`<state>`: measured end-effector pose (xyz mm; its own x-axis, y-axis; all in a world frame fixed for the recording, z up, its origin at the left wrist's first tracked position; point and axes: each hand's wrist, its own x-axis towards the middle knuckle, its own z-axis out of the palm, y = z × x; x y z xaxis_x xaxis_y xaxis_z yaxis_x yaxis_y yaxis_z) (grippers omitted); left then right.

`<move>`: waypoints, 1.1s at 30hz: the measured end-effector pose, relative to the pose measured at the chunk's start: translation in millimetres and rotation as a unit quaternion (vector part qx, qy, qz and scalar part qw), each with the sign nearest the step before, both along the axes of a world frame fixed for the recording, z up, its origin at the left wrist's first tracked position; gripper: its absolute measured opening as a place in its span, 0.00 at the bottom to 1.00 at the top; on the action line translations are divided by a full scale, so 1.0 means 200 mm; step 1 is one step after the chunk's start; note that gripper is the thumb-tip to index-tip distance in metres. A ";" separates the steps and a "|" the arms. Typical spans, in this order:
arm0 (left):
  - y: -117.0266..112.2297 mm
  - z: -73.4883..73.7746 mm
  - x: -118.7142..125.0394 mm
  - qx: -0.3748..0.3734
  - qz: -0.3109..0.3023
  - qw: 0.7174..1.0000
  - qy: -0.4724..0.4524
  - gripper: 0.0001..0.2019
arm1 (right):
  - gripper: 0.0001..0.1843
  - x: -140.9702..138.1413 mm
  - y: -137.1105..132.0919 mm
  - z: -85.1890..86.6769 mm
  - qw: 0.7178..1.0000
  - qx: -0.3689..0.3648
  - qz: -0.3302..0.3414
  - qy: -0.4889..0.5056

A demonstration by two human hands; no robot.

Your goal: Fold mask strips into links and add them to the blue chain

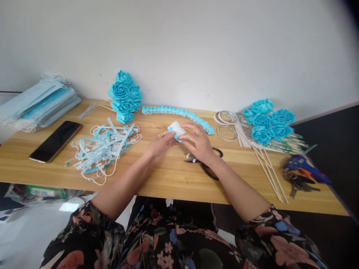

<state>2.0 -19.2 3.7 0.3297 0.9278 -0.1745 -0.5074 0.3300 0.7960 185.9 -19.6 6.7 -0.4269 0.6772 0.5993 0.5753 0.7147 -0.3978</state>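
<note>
Both my hands hold a small folded piece of mask fabric (176,129), white with light blue parts, above the middle of the table. My left hand (161,144) pinches its lower left side. On its right side, the fingers and thumb of my right hand (198,140) are closed. Black-handled scissors (209,172) lie on the table beneath my right wrist, partly hidden by it, with small white scraps by the blades. Behind my hands, a long curved row of folded light blue pieces (174,110) lies along the back of the table.
Blue fabric roses (125,95) stand at back left, more roses (269,121) at right. Cut mask strips (103,149), a phone (56,142) and stacked masks (42,101) lie left. Tape rolls (227,132), wooden sticks (266,168), keys (298,183) and a blue glue gun (307,166) lie right.
</note>
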 end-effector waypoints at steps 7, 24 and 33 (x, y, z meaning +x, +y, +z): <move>0.00 0.01 0.01 0.022 -0.009 1.000 0.014 0.12 | 0.04 -0.03 -0.03 0.00 0.977 -0.128 -0.038 0.165; 0.00 -0.01 0.00 0.027 0.008 0.995 0.095 0.15 | 0.22 -0.03 -0.01 -0.03 0.896 -0.318 -0.034 0.309; 0.00 -0.01 0.00 0.073 0.009 0.977 0.199 0.16 | 0.11 -0.03 0.00 -0.04 0.891 -0.315 -0.051 0.322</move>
<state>2.4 -19.8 2.1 0.2464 0.9575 -0.1501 -0.1530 0.1914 0.9695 179.9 -20.4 -0.8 -0.0487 0.9817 0.1843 0.1324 0.1892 -0.9730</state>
